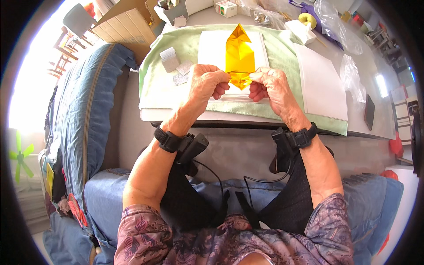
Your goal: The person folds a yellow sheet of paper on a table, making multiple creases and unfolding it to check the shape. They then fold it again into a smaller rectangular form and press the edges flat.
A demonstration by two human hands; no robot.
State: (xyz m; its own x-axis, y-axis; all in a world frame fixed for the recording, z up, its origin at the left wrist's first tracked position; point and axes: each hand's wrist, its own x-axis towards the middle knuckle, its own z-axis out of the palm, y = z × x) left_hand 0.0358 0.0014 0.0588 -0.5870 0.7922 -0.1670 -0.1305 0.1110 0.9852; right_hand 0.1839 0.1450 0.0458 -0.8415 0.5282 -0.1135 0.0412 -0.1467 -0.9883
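A sheet of shiny gold foil paper [240, 59], folded to a point at its far end, lies over a stack of white paper [212, 46]. My left hand [210, 79] pinches the near left corner of the foil between thumb and forefinger. On the opposite corner, my right hand [270, 82] has the same kind of pinch. Between my hands the near end is creased and comes to a smaller point. The other fingers of both hands curl under. To the left of my left hand lie a small stack of silvery squares [169, 59] and loose silvery pieces [181, 76].
A pale green cloth [281, 43] covers the table. White sheets [321, 82] lie on the right, near clear plastic bags [352, 79] and a dark phone [369, 112]. Beyond stand a small box [226, 8] and a cardboard box [126, 28]. Blue-covered seating [76, 109] is at left.
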